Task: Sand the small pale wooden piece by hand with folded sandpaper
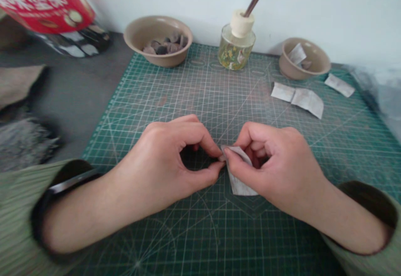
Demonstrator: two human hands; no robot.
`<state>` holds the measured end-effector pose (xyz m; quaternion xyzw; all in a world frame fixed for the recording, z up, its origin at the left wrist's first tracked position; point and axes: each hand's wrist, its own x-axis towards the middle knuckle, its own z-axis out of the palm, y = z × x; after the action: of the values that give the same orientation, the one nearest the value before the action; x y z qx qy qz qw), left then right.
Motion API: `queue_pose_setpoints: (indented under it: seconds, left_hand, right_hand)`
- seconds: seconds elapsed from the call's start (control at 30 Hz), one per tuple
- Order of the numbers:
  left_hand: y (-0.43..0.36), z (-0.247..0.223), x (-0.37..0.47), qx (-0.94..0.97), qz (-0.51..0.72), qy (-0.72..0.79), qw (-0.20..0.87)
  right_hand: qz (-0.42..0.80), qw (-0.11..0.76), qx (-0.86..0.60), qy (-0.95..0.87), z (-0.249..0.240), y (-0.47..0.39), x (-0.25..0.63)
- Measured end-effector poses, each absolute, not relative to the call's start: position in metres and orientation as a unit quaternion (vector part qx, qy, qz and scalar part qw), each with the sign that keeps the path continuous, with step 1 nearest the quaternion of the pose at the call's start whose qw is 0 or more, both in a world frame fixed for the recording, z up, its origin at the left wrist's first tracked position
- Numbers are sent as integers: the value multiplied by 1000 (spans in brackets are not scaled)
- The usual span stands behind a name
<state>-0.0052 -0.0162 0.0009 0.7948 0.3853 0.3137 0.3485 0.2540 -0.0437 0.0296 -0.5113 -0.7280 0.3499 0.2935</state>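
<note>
My right hand (269, 154) is closed in a pinch on a piece of worn greyish-white paper (242, 186), which hangs down below the thumb. Beside it, my left hand (175, 154) has thumb and forefinger pinched together around a small pinkish piece (222, 158), mostly covered by the fingertips. The paper's edge touches this small piece, and the fingertips of both hands nearly meet. Both hands are just above a green cutting mat (175, 234) marked with white grid lines.
A brown bowl (131, 37) at the back holds several small stones (169, 46). Near the wall stands a reed diffuser (236, 46). Right of it, a smaller bowl (305, 73) holds folded paper; paper strips (297, 96) lie in front. A red-labelled jar (59, 16) and grey cloth (25, 144) are left.
</note>
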Motion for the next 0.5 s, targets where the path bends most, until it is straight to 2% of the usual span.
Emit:
queue_pose_setpoints:
  seconds: [0.2, 0.37, 0.5]
  left_hand:
    - [-15, -1, -3, 799, 310, 382, 347]
    - [-14, -5, -4, 811, 310, 362, 339]
    - [-14, -5, -6, 813, 311, 356, 340]
  right_hand:
    - [321, 318, -538, -711, 28, -39, 257]
    - [344, 387, -580, -628, 31, -32, 266]
    - [364, 394, -583, -611, 31, -26, 272]
